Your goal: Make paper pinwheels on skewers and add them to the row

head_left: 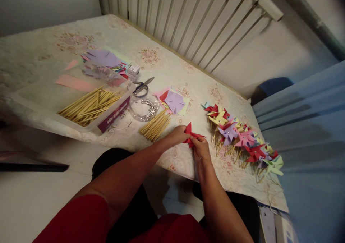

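Observation:
Both hands meet over the front of the table around a red paper pinwheel (189,128) with pointed, folded blades. My left hand (178,135) pinches its left side, and my right hand (201,146) grips its lower right. The fingers cover the pinwheel's centre, so I cannot see whether a pin is in it. Left of my left hand lies a bundle of thin wooden sticks (155,125). Behind them is a round clear dish (144,108) of small shiny pins. Cut paper squares (175,101), lilac on top, lie just beyond the sticks.
Finished pinwheels (245,138) in several colours lie in a row at right. A clear plastic box (88,127) holds more sticks at left. Scissors (142,87), a small white box (134,70) and more coloured paper (102,58) sit behind. A radiator (172,16) borders the table's back, a blue curtain (302,128) the right.

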